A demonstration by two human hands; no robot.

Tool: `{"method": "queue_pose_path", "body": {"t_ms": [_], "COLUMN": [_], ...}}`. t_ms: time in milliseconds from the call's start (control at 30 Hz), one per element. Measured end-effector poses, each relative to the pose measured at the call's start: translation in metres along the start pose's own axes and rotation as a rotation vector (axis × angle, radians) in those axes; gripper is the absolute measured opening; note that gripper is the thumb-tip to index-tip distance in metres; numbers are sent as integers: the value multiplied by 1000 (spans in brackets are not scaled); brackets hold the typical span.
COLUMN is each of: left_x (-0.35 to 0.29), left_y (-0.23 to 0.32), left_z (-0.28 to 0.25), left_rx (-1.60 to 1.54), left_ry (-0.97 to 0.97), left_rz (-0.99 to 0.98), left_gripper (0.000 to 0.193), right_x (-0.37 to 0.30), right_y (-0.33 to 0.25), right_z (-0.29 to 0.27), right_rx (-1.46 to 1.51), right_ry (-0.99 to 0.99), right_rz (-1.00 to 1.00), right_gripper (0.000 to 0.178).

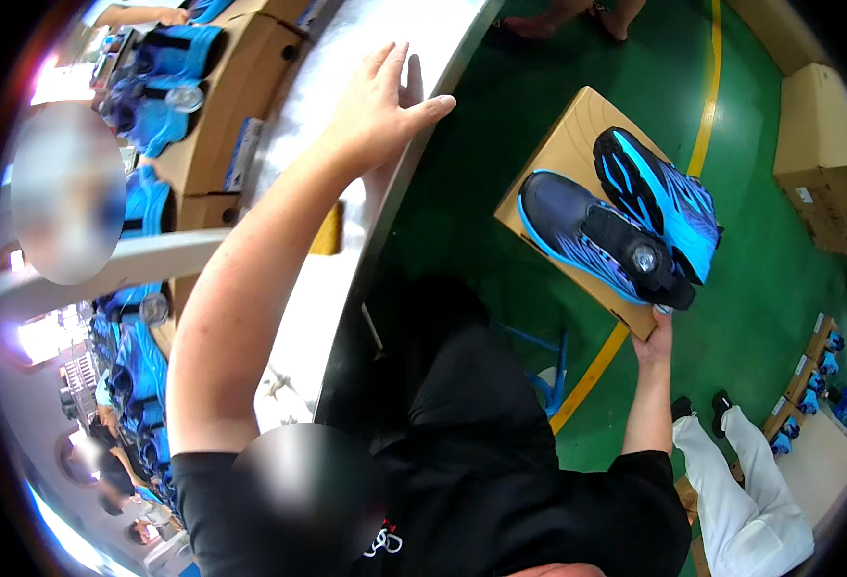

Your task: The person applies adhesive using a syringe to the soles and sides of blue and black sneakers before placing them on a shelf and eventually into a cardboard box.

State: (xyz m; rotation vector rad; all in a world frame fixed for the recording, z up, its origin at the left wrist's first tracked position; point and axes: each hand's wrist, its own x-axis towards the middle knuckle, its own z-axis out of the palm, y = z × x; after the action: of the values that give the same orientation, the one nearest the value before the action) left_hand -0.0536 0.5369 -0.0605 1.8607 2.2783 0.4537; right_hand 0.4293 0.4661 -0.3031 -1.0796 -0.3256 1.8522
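My right hand (654,338) grips the near corner of a brown cardboard shoebox (566,133), held out over the floor to the right. A pair of black and bright-blue sports shoes lies on top of it. One shoe (577,231) sits upright with a round clear dial and black strap; the other (659,197) lies tipped on its side, part of its patterned sole showing. My left hand (377,108) is open, thumb and fingers apart, at the edge of a shiny metal workbench (293,130). Nothing is in it. Whether its palm touches the bench is unclear.
Along the left, beyond a pale beam (139,262), stand cartons (240,87) and many blue shoes (168,53). A yellow item (328,231) lies by my left forearm. Large cartons (818,144), a blue stool (550,380) and a person in white trousers (745,481) are right.
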Motion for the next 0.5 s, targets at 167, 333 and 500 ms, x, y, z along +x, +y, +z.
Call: {"method": "queue_pose_path", "body": {"t_ms": [167, 333, 500], "left_x": [2, 6, -7], "left_y": [-7, 10, 11], "left_z": [11, -11, -31], "left_rx": [335, 150, 135], "left_ry": [59, -105, -205], "left_rz": [169, 177, 287], "left_gripper": [92, 92, 88], "right_x": [40, 89, 116], "right_y": [40, 76, 85], "right_z": [-21, -67, -78], "right_rx": [-27, -174, -255], "right_ry": [128, 388, 437], "right_rz": [39, 70, 77], "right_gripper": [61, 67, 71]}}
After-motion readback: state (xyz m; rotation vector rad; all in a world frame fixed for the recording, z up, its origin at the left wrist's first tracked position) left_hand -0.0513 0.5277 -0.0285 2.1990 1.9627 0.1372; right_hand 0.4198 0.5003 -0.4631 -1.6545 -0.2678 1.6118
